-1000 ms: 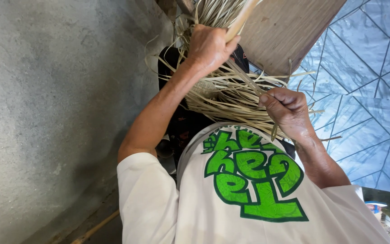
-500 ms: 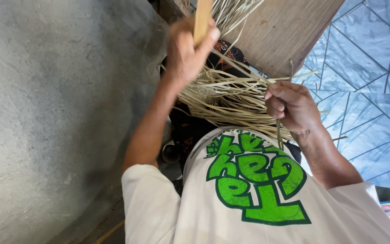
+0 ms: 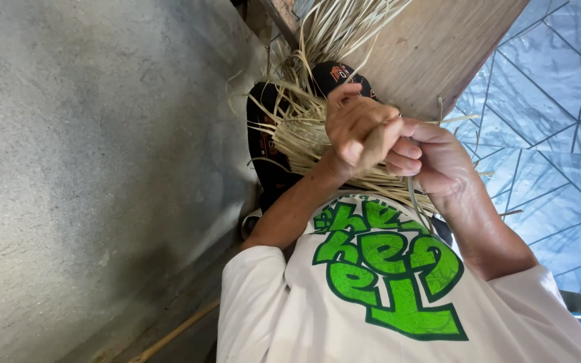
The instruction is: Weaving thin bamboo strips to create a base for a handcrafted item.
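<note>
Both hands [image 3: 398,144] clutch thin, pale, fibrous straw strips [image 3: 304,128].

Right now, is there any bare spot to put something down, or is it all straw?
Bare grey concrete lies free beside the left arm. Crowded: both hands meet in the pale straw strips, against the wooden board.

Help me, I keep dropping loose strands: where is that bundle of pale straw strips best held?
Judging by its shape, hold the bundle of straw strips at the packed waist by the left hand and right hand. Away from it the strips fan out loose. Come in from the shirt side, across the strips.
</note>
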